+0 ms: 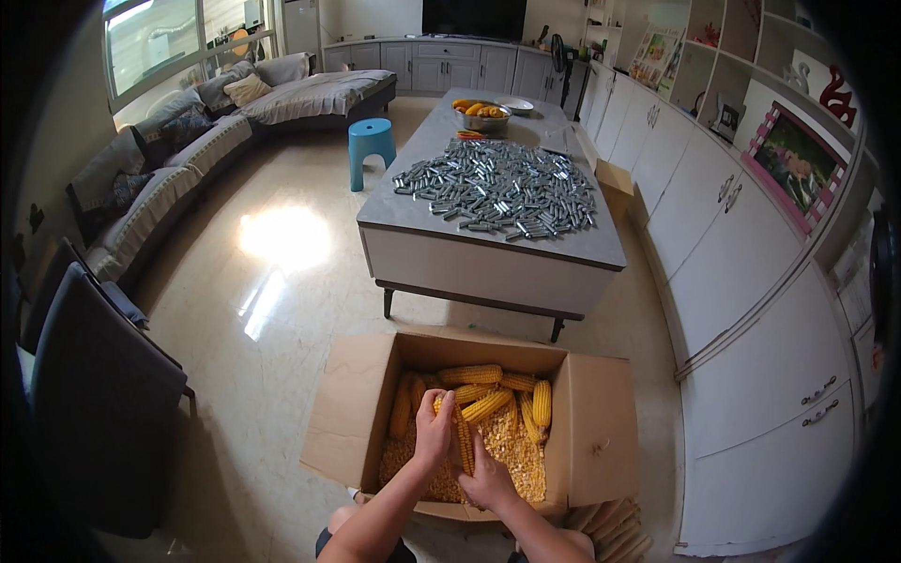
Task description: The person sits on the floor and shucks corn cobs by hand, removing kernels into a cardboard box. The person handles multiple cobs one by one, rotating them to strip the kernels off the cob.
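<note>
Held corn cob [465, 448] partly hidden by fingers [447, 409]; forearms [377, 514], television [474, 19] cut off by edges.

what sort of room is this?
Most likely a home living room: a long sofa on the left, a low table mid-room, and a large dark screen at the far end.

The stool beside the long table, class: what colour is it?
The stool is light blue; it shows best in the head view.

Light glares off the glossy pale floor [235, 375] — over there a draped sofa [202, 155] runs below the window [155, 38], white cabinets [727, 235] lining the right side.
</note>
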{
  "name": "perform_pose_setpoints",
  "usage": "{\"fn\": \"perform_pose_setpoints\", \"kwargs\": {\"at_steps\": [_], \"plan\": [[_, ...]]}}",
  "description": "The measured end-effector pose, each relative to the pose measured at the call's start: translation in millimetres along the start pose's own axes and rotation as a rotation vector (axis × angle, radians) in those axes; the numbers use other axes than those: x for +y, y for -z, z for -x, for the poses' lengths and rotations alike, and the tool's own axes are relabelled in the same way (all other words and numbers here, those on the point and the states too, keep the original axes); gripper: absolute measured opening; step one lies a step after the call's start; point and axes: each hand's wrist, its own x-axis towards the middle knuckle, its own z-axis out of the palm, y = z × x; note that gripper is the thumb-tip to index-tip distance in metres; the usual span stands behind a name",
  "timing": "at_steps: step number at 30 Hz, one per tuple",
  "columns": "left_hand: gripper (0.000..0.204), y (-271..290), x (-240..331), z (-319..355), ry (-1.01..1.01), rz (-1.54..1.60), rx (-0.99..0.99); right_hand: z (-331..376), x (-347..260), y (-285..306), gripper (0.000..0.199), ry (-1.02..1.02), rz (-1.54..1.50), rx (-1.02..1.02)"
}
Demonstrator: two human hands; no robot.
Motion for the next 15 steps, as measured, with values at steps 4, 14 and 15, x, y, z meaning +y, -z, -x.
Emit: {"fn": "perform_pose_setpoints", "kwargs": {"at_steps": [4, 14, 15], "plan": [[0.018, 2.9, -17.7, -1.5, -0.064, -0.036, -0.054, 2.2, -0.4, 0.1, 0.080, -0.065, -0.055, -0.048], [0.030, -1.9, 1.9, 2.7, 0.074, 0.283, -0.180, -7.8, 24.1, -10.8, 0.080, 0.053, -0.348, 0.052], [0.030, -1.8, 2.0, 1.3, 0.104, 0.323, -0.186, -8.0, 23.2, -10.0, 0.080, 0.060, -0.370, 0.044]]}}
